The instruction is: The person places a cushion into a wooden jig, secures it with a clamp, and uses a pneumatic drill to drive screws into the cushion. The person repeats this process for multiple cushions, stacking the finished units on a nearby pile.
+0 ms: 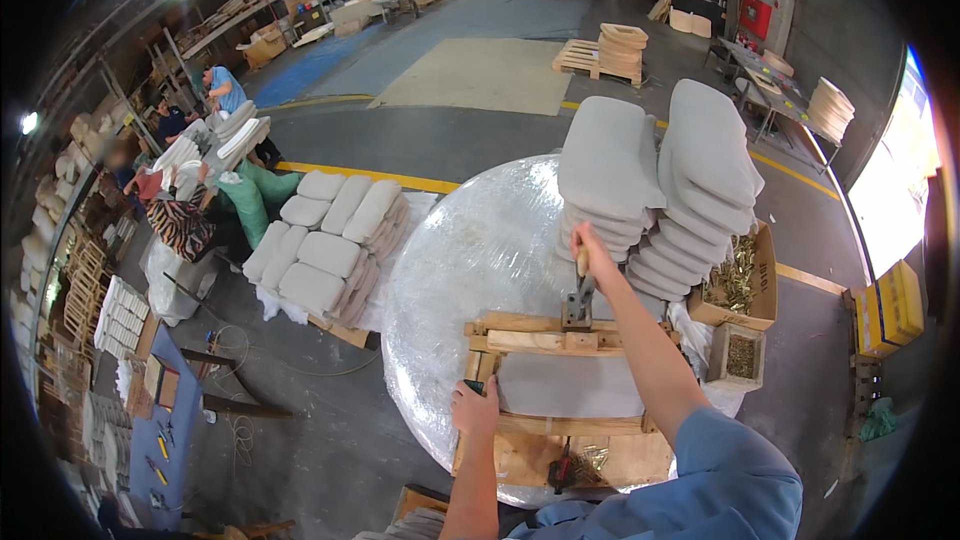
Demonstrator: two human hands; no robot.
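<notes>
My right hand (594, 248) is closed around the wooden handle (582, 262) of a metal toggle clamp (577, 308). That clamp sits on the far rail of a wooden jig (525, 342). A grey padded panel (568, 386) lies inside the jig, between its wooden bars. At the jig's left side, my left hand (474, 409) is closed at a small dark green piece (474, 386), partly hidden by the fingers. A dark and red tool (562, 470) rests on the near board beside loose metal hardware (596, 456).
The jig stands on a round, plastic-wrapped table (430, 310). Tall stacks of grey cushions (612, 155) rise behind it. To the right are a carton of brass-coloured hardware (757, 302) and a smaller box of screws (740, 352). More cushions (325, 252) lie on the left; other people work beyond.
</notes>
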